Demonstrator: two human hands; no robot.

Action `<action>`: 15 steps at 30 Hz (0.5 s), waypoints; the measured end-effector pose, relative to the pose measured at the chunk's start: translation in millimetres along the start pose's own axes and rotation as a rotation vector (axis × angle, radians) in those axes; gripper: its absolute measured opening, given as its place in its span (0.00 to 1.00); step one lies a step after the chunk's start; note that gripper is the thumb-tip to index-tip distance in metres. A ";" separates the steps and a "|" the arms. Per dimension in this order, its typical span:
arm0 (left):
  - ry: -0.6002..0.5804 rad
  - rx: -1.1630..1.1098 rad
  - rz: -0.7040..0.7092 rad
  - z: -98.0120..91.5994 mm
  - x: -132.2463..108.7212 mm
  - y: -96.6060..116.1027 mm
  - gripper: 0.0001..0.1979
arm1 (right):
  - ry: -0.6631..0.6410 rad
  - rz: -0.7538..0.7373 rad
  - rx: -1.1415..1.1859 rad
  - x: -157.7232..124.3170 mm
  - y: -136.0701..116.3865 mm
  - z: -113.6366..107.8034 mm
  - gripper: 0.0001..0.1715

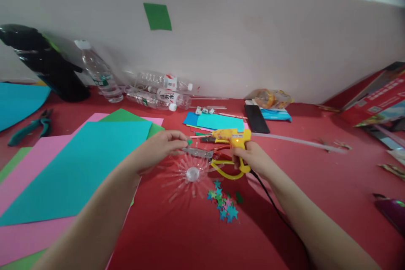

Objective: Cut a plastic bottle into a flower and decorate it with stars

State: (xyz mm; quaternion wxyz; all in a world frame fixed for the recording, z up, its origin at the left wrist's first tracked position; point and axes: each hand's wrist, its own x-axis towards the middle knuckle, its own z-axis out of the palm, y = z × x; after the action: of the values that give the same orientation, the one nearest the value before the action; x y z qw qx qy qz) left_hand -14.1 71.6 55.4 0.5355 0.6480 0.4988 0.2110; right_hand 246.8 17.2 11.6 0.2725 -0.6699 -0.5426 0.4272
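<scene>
My left hand [171, 141] pinches a small green paper piece [190, 141] near the middle of the red table. In my right hand [247, 156] is a yellow glue gun [232, 135], its nozzle pointing left toward the green piece, with a small gap between them. Below the hands lies a clear plastic piece cut into spread strips, with a round centre [193, 174]. Small blue, green and pink paper stars [223, 202] lie in a pile to its lower right. Yellow-handled scissors [226, 173] rest partly behind the glue gun, beside a red-handled tool [221, 152].
Coloured paper sheets [85, 160] cover the left side. Clear bottles [158, 93], a black flask [50, 67] and a phone [256, 117] line the back. Teal pliers [31, 128] lie far left. The gun's black cord [278, 211] runs toward the front.
</scene>
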 end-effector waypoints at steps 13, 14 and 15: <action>0.067 0.218 0.223 11.0 -13.2 19.7 0.10 | 0.168 -0.056 -0.693 -13.5 -9.2 -5.7 0.28; 0.057 0.207 0.219 13.1 -15.1 21.4 0.10 | 0.280 -0.220 -0.708 -18.6 -19.0 -5.4 0.25; 0.053 0.187 0.205 15.1 -16.8 22.8 0.09 | 0.356 -0.417 -0.662 -23.5 -29.3 -4.4 0.20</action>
State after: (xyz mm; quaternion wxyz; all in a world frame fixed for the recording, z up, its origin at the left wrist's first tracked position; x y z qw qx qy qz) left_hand 0.8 51.2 75.3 0.4348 0.7369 0.4614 0.2344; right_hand 235.1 2.8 44.5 0.2125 -0.6605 -0.7188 0.0436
